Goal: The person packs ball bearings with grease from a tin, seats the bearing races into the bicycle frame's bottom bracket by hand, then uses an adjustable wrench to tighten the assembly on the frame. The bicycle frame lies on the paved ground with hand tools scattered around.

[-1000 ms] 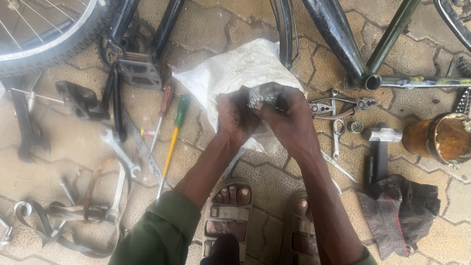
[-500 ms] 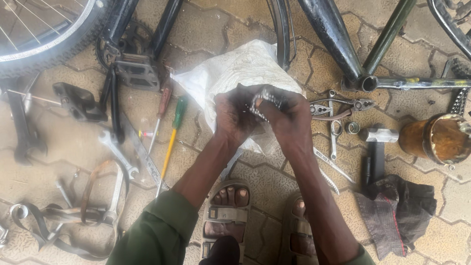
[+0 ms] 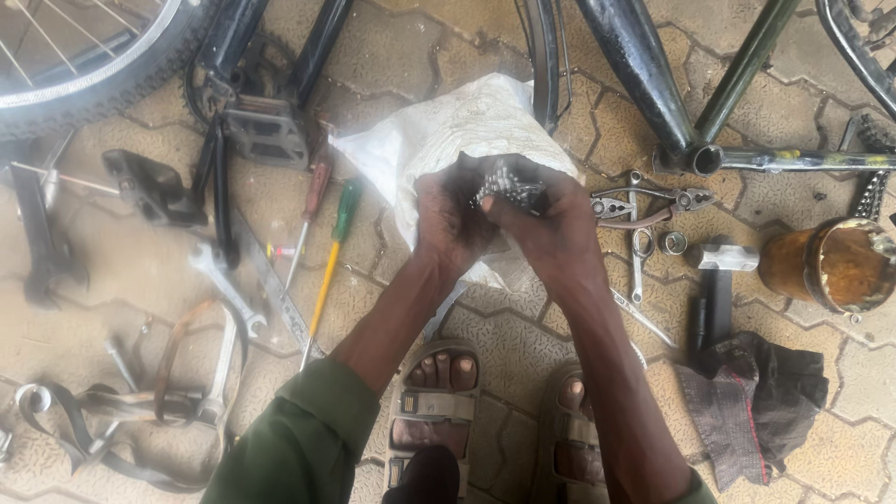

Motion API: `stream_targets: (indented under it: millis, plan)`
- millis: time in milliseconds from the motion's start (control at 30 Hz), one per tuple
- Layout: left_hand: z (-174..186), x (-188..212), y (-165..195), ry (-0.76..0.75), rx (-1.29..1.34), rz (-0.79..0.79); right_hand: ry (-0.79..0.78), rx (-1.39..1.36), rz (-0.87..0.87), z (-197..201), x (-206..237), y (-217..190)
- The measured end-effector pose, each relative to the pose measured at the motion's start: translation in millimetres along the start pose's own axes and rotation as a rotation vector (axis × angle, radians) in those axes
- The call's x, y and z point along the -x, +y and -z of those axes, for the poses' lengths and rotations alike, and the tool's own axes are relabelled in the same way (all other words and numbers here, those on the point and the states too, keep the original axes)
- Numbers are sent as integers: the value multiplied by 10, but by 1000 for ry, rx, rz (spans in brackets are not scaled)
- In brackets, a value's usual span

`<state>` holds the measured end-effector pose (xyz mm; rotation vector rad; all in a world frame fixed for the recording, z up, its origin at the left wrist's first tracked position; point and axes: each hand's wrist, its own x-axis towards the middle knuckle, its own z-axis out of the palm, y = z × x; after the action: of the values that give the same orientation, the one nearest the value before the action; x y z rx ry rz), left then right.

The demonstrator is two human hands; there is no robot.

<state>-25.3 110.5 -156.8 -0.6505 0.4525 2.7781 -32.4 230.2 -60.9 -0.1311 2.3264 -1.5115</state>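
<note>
My left hand and my right hand are cupped together around a small greasy metal bicycle part with a chain-like or toothed look. Both hands grip it above a crumpled white sack that lies on the paving. The fingers cover most of the part, so its exact shape is unclear. My sandalled feet stand just below the hands.
Screwdrivers, a spanner, pedals and straps lie at left. Pliers, a hammer, a dark rag and a rusty tin lie at right. Bicycle frame tubes and a wheel cross the top.
The hands have turned the metal part slightly between the fingers and stayed over the sack. Nothing else has moved.
</note>
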Motion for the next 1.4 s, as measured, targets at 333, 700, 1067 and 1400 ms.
stream_targets:
  millis: [333, 700, 1067, 1400]
  plan:
    - [98, -73, -46, -58, 66, -40, 92, -8, 84, -51, -43, 114]
    - [-235, 13, -24, -110, 149, -45, 18, -34, 267, 171, -11, -61]
    - [-398, 113, -10, -317, 145, -104, -5, 31, 202, 349, 32, -318]
    - [-400, 92, 45, -380, 246, -83, 64, 2, 177, 289, 35, -247]
